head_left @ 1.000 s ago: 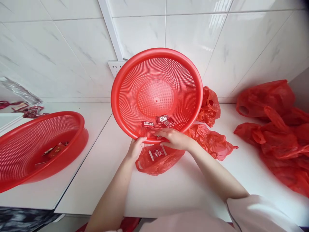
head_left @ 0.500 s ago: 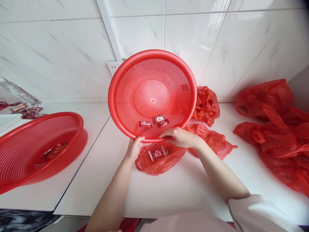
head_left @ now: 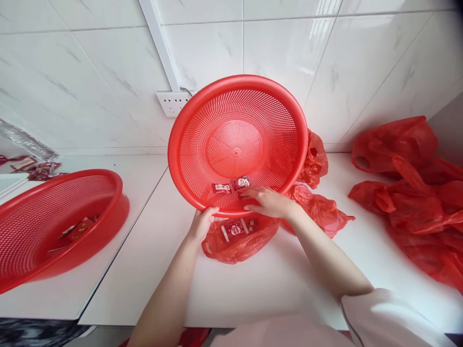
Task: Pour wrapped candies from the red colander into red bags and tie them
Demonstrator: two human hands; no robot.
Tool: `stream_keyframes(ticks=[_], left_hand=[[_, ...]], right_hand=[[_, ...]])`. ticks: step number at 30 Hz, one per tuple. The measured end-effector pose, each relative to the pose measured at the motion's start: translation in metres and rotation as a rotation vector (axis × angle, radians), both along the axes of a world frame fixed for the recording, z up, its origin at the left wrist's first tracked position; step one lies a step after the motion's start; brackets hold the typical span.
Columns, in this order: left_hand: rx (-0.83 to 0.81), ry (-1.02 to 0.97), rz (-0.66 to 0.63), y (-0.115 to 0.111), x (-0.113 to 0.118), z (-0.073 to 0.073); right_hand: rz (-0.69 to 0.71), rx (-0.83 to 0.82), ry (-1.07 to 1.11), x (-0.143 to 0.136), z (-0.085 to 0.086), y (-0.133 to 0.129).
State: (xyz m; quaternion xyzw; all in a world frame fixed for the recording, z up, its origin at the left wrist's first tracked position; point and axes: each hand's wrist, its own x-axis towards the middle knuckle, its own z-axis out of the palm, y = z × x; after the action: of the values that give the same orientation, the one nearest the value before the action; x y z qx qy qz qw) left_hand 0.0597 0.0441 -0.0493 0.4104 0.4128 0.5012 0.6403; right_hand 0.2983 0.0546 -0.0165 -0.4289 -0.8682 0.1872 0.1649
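Note:
A large red mesh basket (head_left: pixel 237 144) is tilted toward me, its mouth facing me. My left hand (head_left: pixel 202 222) grips its lower rim, thumb on top. Inside, two small dark red wrapped packets (head_left: pixel 221 188) with white lettering lie near the bottom edge. My right hand (head_left: pixel 269 201) reaches over the lower right rim, thumb and fingers apart, fingertips beside the packets; what lies under them is partly hidden. Below the rim sits an open red plastic bag (head_left: pixel 235 253) holding a larger red packet with white ends (head_left: pixel 234 229) and a small item with pale squares.
Another red basket (head_left: pixel 121 193) with several packets stands at the left. Red plastic bags (head_left: pixel 415 202) are heaped at the right, with others (head_left: pixel 321 209) behind the basket. A wall socket (head_left: pixel 171 103) and tiled wall are at the back of the white table (head_left: pixel 144 270).
The basket has shifted slightly right. My right fingers have spread and reached farther into it. Two packets show plainly inside instead of three. Small pale squares now show more clearly in the bag.

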Motion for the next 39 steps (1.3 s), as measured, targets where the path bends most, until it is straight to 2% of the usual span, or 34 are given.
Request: stream_keyframes(ticks=[2, 6, 9, 11, 13, 15, 16, 19, 23, 30, 33, 35, 39], left_hand=[[-0.004, -0.019, 0.006, 0.002, 0.000, -0.002], [-0.044, -0.053, 0.035, 0.004, -0.001, -0.003], [-0.033, -0.043, 0.049, 0.004, -0.002, 0.000], [-0.017, -0.023, 0.043, 0.003, -0.002, 0.002], [-0.015, -0.003, 0.001, 0.001, -0.001, 0.002], [-0.014, -0.005, -0.067, -0.002, 0.001, -0.001], [-0.011, -0.012, -0.101, -0.003, 0.001, -0.004], [-0.005, -0.012, -0.151, -0.005, 0.003, -0.012], [-0.002, 0.002, -0.114, -0.004, 0.003, -0.014], [0.016, 0.021, 0.089, 0.005, -0.005, -0.003], [0.092, 0.042, 0.188, 0.008, -0.012, 0.002], [0.132, 0.012, 0.214, 0.009, -0.015, 0.006], [0.141, -0.076, 0.191, 0.007, -0.017, 0.014]], right_hand=[[0.099, -0.053, 0.072, 0.001, 0.006, -0.002], [0.203, -0.147, 0.160, 0.001, 0.018, -0.008], [0.211, -0.081, 0.177, -0.002, 0.017, -0.008], [0.084, 0.039, 0.195, -0.006, 0.011, -0.006], [-0.119, 0.139, 0.196, -0.011, 0.002, -0.004], [-0.258, 0.164, 0.169, -0.018, -0.007, -0.003], [-0.266, 0.145, 0.154, -0.022, -0.011, -0.003], [-0.119, 0.062, 0.138, -0.033, -0.018, -0.006], [0.026, 0.046, 0.193, -0.036, -0.016, -0.008], [0.281, -0.031, 0.254, -0.017, 0.002, -0.006], [0.359, -0.091, 0.235, -0.013, 0.009, -0.009], [0.306, -0.067, 0.248, -0.013, 0.012, -0.010], [-0.138, 0.170, 0.117, -0.013, 0.011, -0.010]])
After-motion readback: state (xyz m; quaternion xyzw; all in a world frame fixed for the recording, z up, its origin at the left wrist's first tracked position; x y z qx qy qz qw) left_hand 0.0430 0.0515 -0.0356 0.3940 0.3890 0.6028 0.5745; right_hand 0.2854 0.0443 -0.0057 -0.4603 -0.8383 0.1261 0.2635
